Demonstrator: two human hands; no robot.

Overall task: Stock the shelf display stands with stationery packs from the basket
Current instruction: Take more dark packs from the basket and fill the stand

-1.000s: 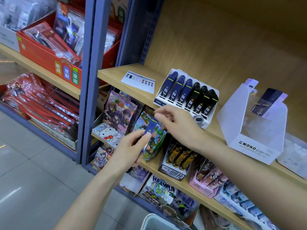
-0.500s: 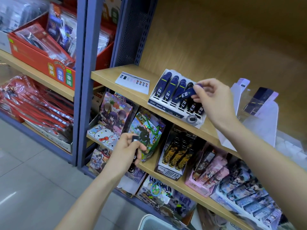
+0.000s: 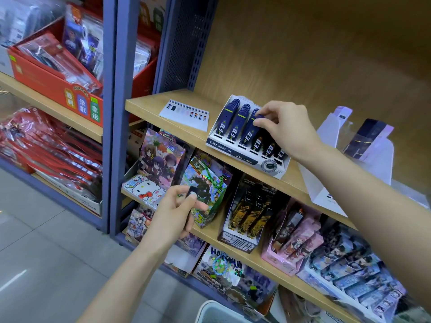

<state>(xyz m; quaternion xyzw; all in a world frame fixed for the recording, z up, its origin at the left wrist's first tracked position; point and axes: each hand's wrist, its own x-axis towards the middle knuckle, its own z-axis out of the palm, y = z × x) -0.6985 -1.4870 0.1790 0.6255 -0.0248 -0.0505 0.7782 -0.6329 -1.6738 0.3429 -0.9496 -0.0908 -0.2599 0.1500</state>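
Pinching a dark blue lead pack (image 3: 258, 117) between thumb and fingertips, my right hand (image 3: 285, 129) has it at the back end of the third blue row in the white display stand (image 3: 242, 157). From the head cam I can't tell if the pack is fully seated in the row or just touching the ones in front of it. The stand sits on the upper wooden shelf (image 3: 144, 104), with three rows of blue packs on its left side and black packs on its right. The front strip reads S1357 and HB.

My left hand (image 3: 173, 213) is lower down, well apart from the right, in front of the shelf below. Its fingers are curled round a small dark pack (image 3: 192, 192), with the thumb against the pack's side. The label is too blurry for me to read.

The rim of the white basket (image 3: 211, 307) just pokes in at the bottom edge of the view.

Other stuff around:
- A colour swatch card (image 3: 184, 114) lies flat just left of the stand.
- A white cardboard stand (image 3: 326, 194) sits to the stand's right.
- On the lower shelf there's a Hello Kitty box (image 3: 143, 189), a green holographic box (image 3: 207, 180) and a black-and-gold pack display (image 3: 245, 220).
- Over on the left bay there's a red box (image 3: 46, 82).
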